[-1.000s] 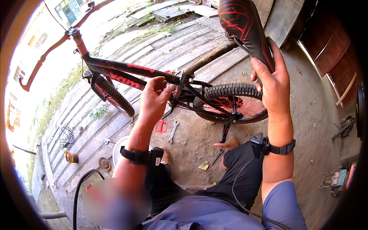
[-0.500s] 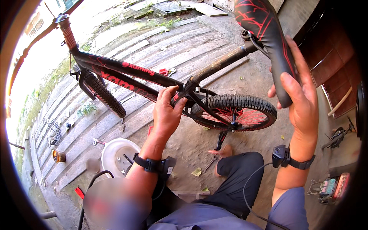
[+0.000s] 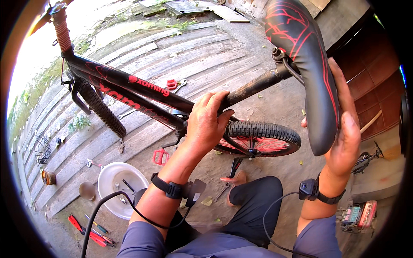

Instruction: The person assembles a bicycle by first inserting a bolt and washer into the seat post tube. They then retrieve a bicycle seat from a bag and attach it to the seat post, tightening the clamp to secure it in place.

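- since a second ago, the black and red bicycle frame (image 3: 129, 92) is brought closer and swung higher in view, and the saddle (image 3: 307, 64) now fills the upper right.
- the left hand (image 3: 206, 127) is wrapped around the frame where the tubes meet above the rear wheel (image 3: 262, 137), fingers curled tight over the seat tube, apparently to keep the bike steady.
- the right hand (image 3: 344, 129) is laid along the far side and tail of the saddle, fingers stretched upward and the thumb pressed against the rear edge; the saddle is held, not pinched, as if to brace or turn it.
- the bike is propped tilted over the concrete ground, its front wheel (image 3: 101, 109) toward the left and the handlebar grip (image 3: 60, 26) up at the top left.
- a red pedal (image 3: 160, 157) is left on the ground just under the frame, and another red part with a spanner (image 3: 174, 84) is seen beyond the top tube.
- a white bowl (image 3: 109, 178) with small parts is set near the left knee, and red-handled tools (image 3: 88, 228) lie beside it at the lower left.
- hidden points: the palm side of the right hand is covered by the saddle, the seat clamp is partly masked, and the crank area is blocked by the left hand.
- small items in the bowl cannot be made out.
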### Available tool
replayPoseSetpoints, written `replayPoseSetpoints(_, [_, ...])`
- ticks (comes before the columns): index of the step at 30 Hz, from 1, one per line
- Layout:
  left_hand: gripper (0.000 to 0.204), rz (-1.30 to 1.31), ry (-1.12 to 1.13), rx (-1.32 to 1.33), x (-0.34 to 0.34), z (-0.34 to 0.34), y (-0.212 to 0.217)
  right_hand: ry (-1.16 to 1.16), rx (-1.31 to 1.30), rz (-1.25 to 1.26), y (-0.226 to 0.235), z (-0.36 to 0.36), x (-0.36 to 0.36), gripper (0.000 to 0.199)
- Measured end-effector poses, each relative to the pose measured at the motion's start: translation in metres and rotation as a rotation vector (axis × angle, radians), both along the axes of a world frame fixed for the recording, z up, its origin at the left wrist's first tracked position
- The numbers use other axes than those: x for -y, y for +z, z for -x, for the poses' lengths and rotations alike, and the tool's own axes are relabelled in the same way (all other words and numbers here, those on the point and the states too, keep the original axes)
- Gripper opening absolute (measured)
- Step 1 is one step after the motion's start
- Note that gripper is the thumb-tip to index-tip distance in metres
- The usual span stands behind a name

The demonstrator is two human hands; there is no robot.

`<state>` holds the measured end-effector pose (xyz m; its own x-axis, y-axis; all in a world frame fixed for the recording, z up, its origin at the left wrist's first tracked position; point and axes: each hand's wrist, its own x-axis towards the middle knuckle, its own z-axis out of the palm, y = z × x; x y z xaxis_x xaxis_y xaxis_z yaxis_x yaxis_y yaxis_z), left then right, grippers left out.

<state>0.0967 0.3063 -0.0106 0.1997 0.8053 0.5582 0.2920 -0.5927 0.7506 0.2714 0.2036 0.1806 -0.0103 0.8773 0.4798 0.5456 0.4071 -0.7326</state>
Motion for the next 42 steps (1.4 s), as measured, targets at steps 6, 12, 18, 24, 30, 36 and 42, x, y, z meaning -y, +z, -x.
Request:
replayPoseSetpoints(6, [0.034, -0.055, -0.059, 0.048, -0.012, -0.003, 0.000, 0.013, 0.413, -0.246, -0.004, -0.035, -0.017, 0.060])
replayPoseSetpoints(12, [0.034, -0.072, -0.102, 0.022, -0.017, 0.003, -0.001, 0.042, 0.783, -0.493, 0.014, -0.040, -0.061, 0.063])
replayPoseSetpoints(18, [0.039, -0.011, -0.175, 0.012, -0.020, 0.012, 0.003, 0.154, 0.963, -0.503, 0.030, -0.043, -0.078, 0.075])
replayPoseSetpoints(24, [0.040, 0.150, -0.226, 0.056, -0.025, 0.037, 0.000, 0.307, 0.992, -0.500, 0.043, -0.020, -0.083, 0.065])
replayPoseSetpoints(30, [0.034, 0.261, -0.257, 0.109, -0.024, 0.047, -0.003, 0.369, 1.157, -0.519, 0.059, -0.004, -0.081, 0.048])
replayPoseSetpoints(36, [0.032, 0.336, -0.210, 0.127, -0.019, 0.057, -0.003, 0.298, 1.274, -0.526, 0.065, 0.002, -0.092, 0.050])
replayPoseSetpoints(42, [0.028, 0.381, -0.183, 0.180, -0.015, 0.058, -0.006, 0.293, 1.095, -0.379, 0.060, 0.013, -0.086, 0.050])
